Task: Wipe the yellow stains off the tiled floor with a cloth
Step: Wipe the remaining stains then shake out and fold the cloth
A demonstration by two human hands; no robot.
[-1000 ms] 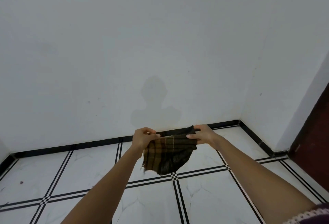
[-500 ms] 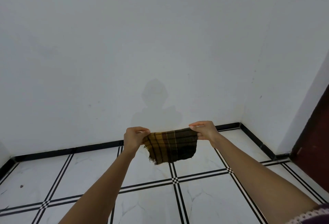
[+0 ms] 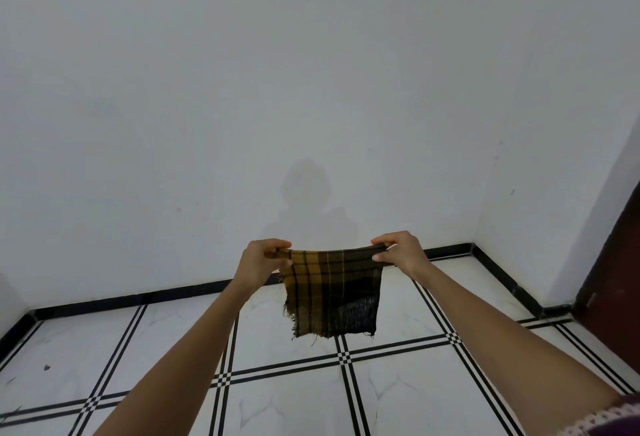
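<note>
A yellow-and-black plaid cloth (image 3: 332,293) with frayed edges hangs spread out in the air above the floor. My left hand (image 3: 263,262) pinches its top left corner and my right hand (image 3: 398,253) pinches its top right corner, so its top edge is stretched flat between them. Below lies the white tiled floor (image 3: 284,401) with black double lines. A faint yellowish mark (image 3: 273,295) shows on the tile just left of the cloth, near the wall; the cloth hides the floor behind it.
A white wall (image 3: 311,89) with a black skirting (image 3: 104,302) stands straight ahead, and a second wall meets it at the right corner. A dark red door (image 3: 620,262) is at the far right. A small dark speck (image 3: 46,367) lies on the left tile.
My hands have moved apart and risen a little, pulling the bunched cloth open until it hangs flat. The view has tilted slightly downward toward the floor.
</note>
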